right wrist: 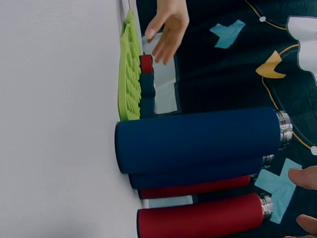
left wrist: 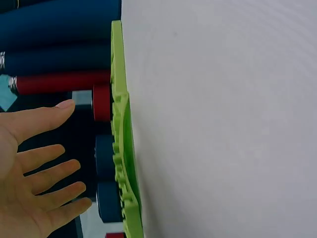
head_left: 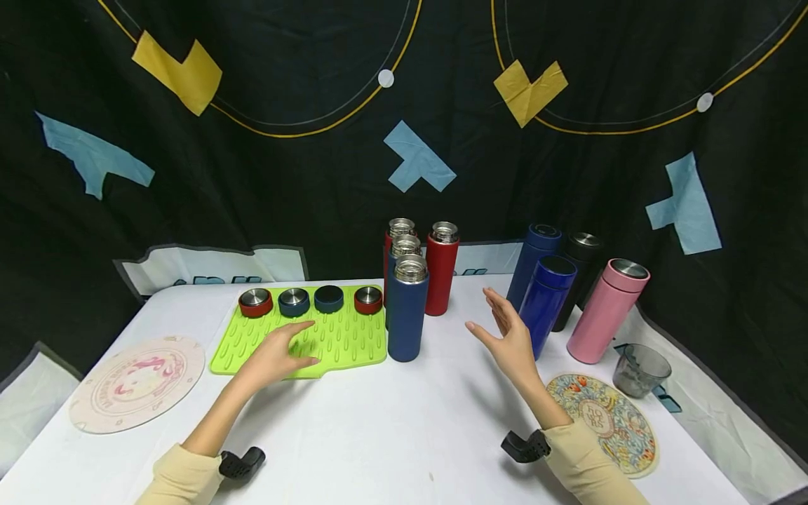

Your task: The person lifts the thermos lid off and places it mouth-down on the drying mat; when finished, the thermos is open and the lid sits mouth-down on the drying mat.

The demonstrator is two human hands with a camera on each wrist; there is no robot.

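My left hand hovers over the front of a lime-green ridged mat, holding nothing, fingers spread. Along the mat's back edge lie a red lid, two dark blue lids and another red lid. Right of the mat, uncapped flasks stand upright with bare steel necks: a blue flask in front, another blue one behind it, and two red flasks. My empty right hand is raised between these and a capped glossy blue flask, its thumb apart from the fingers.
Capped navy, black and pink flasks stand at the right with a grey translucent cup. A patterned round mat lies partly under the right forearm. A pink-white round mat lies at the left.
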